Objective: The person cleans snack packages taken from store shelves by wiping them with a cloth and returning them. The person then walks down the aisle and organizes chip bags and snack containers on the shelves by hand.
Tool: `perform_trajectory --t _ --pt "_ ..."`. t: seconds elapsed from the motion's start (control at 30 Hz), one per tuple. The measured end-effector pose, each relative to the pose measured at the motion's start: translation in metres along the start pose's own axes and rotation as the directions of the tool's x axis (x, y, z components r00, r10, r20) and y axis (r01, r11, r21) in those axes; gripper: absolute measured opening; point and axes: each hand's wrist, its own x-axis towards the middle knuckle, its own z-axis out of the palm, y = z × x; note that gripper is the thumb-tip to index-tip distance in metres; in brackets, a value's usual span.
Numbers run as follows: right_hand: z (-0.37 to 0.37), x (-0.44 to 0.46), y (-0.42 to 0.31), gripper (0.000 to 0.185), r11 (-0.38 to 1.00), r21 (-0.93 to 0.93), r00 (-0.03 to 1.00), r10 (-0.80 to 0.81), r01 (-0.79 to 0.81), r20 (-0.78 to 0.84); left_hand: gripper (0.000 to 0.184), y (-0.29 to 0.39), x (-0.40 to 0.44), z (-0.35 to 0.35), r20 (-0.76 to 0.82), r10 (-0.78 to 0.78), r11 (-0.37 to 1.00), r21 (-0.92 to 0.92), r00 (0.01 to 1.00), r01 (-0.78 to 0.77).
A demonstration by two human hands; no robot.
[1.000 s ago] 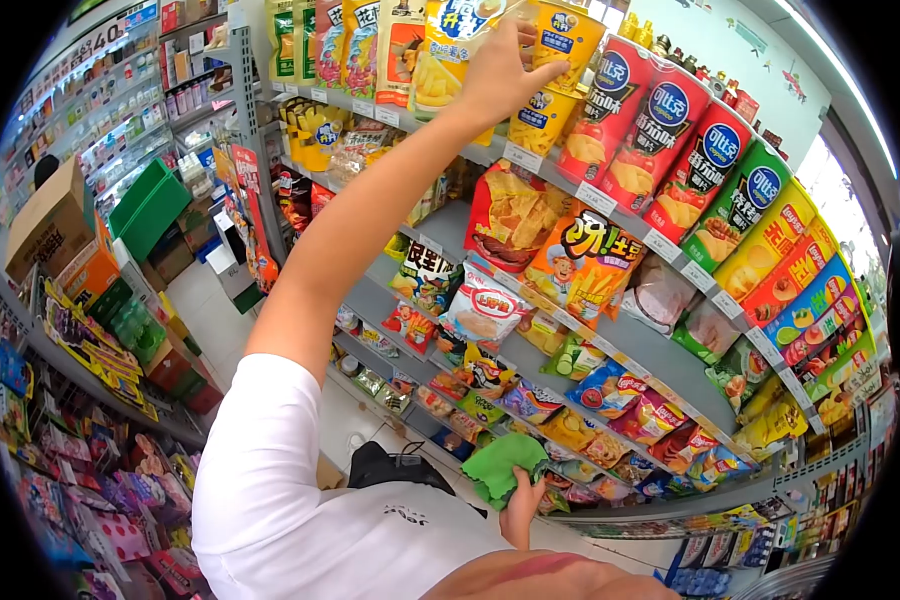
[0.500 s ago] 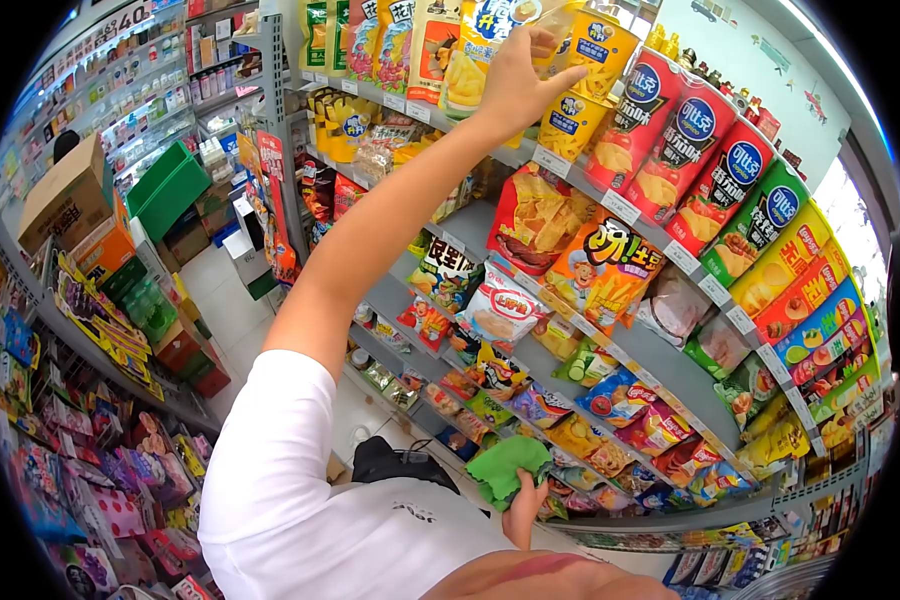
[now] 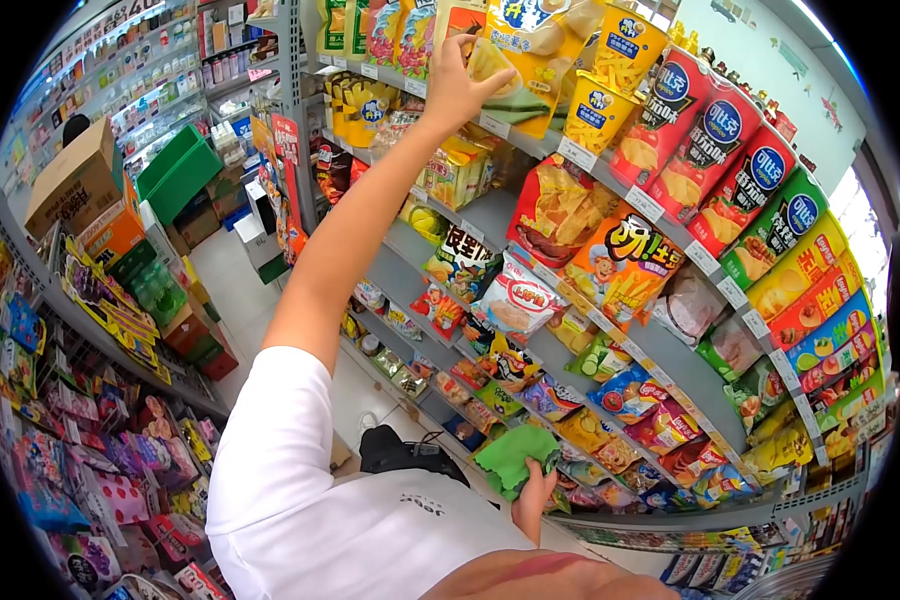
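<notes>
My left hand (image 3: 462, 85) reaches up to the upper shelf, at the left edge of a large yellow snack bag (image 3: 535, 65). Its thumb lies across the bag's front and the fingers are spread apart, touching the bag rather than wrapped round it. Right of the bag stand two stacked yellow snack cups (image 3: 598, 112). Low in front of my body, my right hand (image 3: 536, 500) is closed on a crumpled green cloth (image 3: 518, 456).
Red, black and green chip canisters (image 3: 722, 155) line the upper shelf rightward. Lower shelves hold an orange snack bag (image 3: 625, 262), a white snack bag (image 3: 515, 300) and several others. Across the aisle are a cardboard box (image 3: 75, 175) and a green box (image 3: 178, 172).
My left hand has moved left and slightly down, from in front of the cups to the yellow bag's left edge. My right hand still holds the green cloth. The view has shifted slightly.
</notes>
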Motion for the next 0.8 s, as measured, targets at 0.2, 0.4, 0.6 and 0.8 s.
perform_trajectory --t 0.2,0.4,0.6,0.8 --pt "0.006 -0.002 -0.002 0.043 1.0 -0.027 1.0 -0.008 0.007 -0.017 0.119 -0.024 0.013 0.011 0.267 -0.181 0.963 -0.146 0.946 0.226" --pt "0.007 -0.005 0.0 0.044 0.999 -0.047 1.0 0.007 -0.008 -0.01 0.126 -0.025 0.016 0.012 0.281 -0.214 0.958 -0.128 0.936 0.258" --pt "0.012 -0.007 0.0 0.041 0.999 -0.03 1.0 0.017 -0.017 0.014 0.126 -0.037 0.017 0.022 0.264 -0.202 0.95 -0.18 0.943 0.254" --pt "0.014 -0.008 0.002 0.039 1.0 -0.031 0.999 -0.001 0.002 0.041 0.124 -0.025 0.017 0.009 0.209 -0.188 0.963 -0.153 0.96 0.222"
